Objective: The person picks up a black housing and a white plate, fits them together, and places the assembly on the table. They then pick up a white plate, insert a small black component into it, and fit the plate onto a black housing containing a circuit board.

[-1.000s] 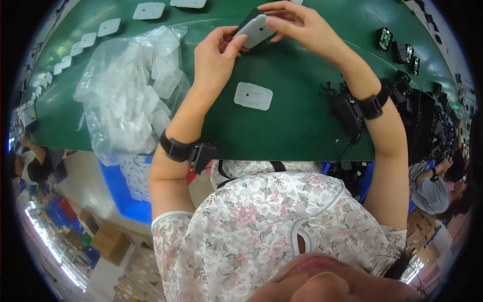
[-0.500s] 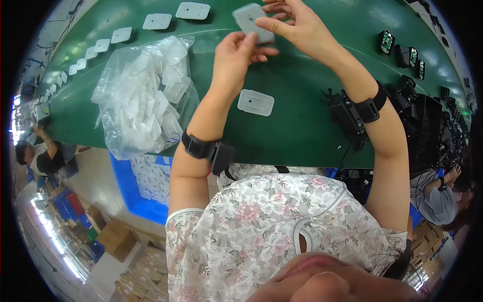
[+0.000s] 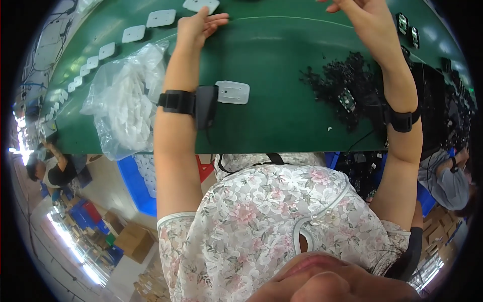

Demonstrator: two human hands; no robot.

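My left hand (image 3: 200, 26) is at the far left of the table, fingers stretched out. Its thumb tip overlaps the near edge of a white rounded plastic plate (image 3: 196, 4) in the row; I cannot tell whether they touch. My right hand (image 3: 366, 14) is at the far right, partly cut off by the picture's top edge. Its visible fingers are apart and nothing shows in them. Between my forearms another white plastic plate (image 3: 234, 92) with small holes lies on the green table. Part of a further pale plate shows at the top edge.
White plates (image 3: 161, 18) curve away in a row on the left. A clear bag of white parts (image 3: 132, 103) lies beside my left forearm. Black parts with cables (image 3: 347, 83) pile up on the right, near small circuit-board units (image 3: 402, 23). A blue crate (image 3: 136, 186) is below the table.
The plate held between both hands has left them. My left hand has moved left toward the plate row, my right hand to the right. The whole view has shifted slightly.
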